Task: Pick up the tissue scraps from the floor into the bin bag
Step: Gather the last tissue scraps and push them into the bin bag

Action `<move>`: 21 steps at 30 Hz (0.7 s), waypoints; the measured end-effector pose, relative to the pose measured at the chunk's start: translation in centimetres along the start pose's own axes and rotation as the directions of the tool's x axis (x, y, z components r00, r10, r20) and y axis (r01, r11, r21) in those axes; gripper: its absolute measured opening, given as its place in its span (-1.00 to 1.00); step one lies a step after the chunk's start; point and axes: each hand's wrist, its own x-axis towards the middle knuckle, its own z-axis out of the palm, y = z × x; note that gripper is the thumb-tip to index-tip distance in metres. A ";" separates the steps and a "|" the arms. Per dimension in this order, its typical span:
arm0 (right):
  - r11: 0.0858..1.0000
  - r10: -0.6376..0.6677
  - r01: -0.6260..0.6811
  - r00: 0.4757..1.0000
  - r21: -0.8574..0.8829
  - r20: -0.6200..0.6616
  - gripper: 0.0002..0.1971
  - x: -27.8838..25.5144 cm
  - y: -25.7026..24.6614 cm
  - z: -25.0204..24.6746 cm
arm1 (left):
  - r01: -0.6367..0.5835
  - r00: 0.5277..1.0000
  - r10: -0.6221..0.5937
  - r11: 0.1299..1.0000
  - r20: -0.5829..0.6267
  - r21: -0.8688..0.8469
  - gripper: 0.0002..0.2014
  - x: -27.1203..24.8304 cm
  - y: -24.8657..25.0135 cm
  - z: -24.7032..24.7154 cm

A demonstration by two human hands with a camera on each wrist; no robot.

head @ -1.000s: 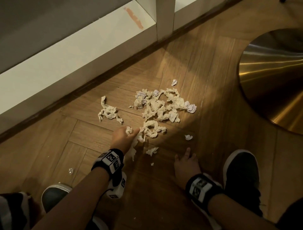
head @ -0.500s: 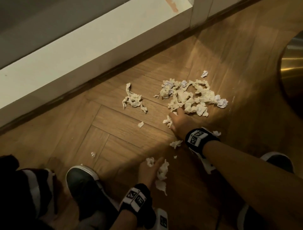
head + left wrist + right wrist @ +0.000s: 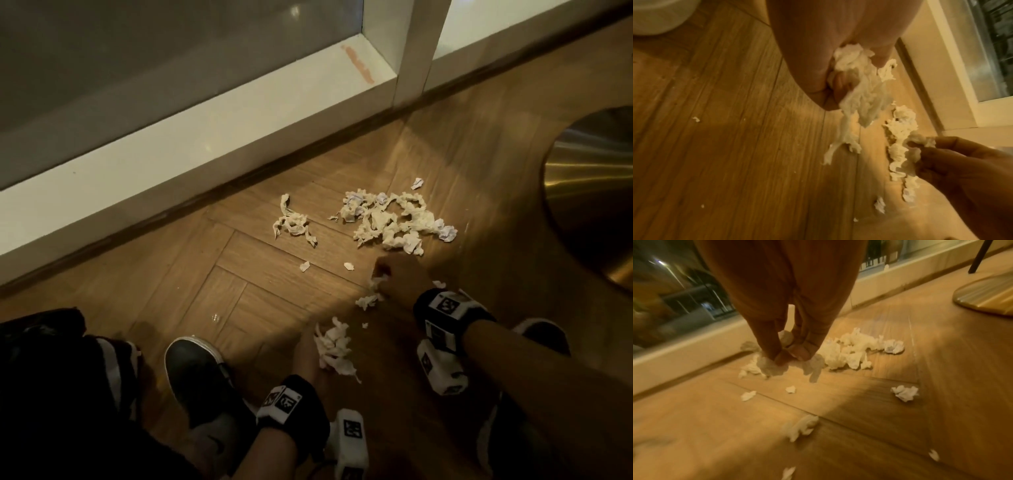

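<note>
Both grips are full, the left hand (image 3: 310,356) clutching a wad of scraps (image 3: 334,346) and the right hand (image 3: 399,277) pinching more, with the main heap (image 3: 387,219) on the floor just beyond the right, the nearer hand.

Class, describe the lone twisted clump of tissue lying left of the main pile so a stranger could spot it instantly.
Start at the white window ledge along the wooden floor. Just in front of its dark skirting lies the big tissue pile; the twisted clump sits alone to its left, stringy and separate, larger than the tiny scraps nearby.
</note>
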 end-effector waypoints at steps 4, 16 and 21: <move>0.993 -0.116 0.116 0.992 0.019 0.043 -0.91 -6.8 -2.0 0.5 | -0.068 0.996 0.069 0.997 0.059 -0.020 -0.51 -4.2 -0.1 0.5; 0.922 -0.250 0.275 0.960 0.272 -0.125 -0.90 -21.4 -6.0 4.2 | -0.077 0.974 0.097 0.992 0.207 -0.102 -0.65 -14.0 -6.5 0.7; 0.910 -0.235 0.226 0.972 0.349 -0.016 -0.94 -24.0 -4.6 4.4 | -0.059 0.976 0.076 0.995 0.205 -0.086 -0.67 -15.7 -7.9 0.2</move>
